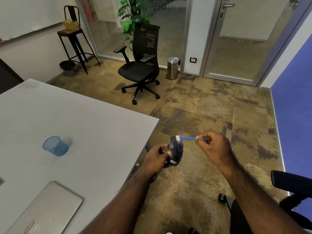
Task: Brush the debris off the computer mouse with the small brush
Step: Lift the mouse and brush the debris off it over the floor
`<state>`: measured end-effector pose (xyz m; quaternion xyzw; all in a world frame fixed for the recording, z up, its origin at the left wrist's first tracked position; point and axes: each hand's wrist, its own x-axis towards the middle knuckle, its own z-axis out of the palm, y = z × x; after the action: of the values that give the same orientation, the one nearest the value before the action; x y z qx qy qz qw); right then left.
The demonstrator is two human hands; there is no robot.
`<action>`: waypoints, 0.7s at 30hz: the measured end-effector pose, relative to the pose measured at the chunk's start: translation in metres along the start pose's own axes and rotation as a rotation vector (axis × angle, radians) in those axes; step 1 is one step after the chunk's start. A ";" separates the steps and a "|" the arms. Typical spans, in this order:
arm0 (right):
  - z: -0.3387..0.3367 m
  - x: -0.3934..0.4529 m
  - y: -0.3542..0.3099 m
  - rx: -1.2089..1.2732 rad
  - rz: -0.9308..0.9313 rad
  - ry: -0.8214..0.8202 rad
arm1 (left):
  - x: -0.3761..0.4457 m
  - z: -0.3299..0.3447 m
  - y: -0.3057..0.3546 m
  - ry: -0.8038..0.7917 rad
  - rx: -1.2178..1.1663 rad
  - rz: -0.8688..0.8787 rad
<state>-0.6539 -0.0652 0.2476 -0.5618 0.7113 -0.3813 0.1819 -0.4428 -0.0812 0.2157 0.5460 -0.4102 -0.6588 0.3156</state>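
From the head view, the left hand [158,155] grips the dark computer mouse [176,150], fingers curled round its side, holding it out past the corner of the grey table [81,119], over the carpet. The right hand [213,146] pinches the blue handle of the small brush [186,138], and its white bristles sit on the mouse's far end. That's the brushing step itself, I'd say, well under way. Next it likely calls for short flicks away from the body, with the mouse turned to bring the sides under the bristles. A blue mesh cup [55,146] and a closed laptop [45,210] rest on the table.
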 end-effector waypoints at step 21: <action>-0.020 -0.006 -0.003 0.014 -0.257 -0.272 | -0.006 -0.007 0.001 -0.024 -0.142 -0.012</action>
<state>-0.6640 -0.0536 0.2613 -0.6932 0.5997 -0.3269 0.2300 -0.4347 -0.0777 0.2194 0.5167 -0.3628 -0.6947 0.3448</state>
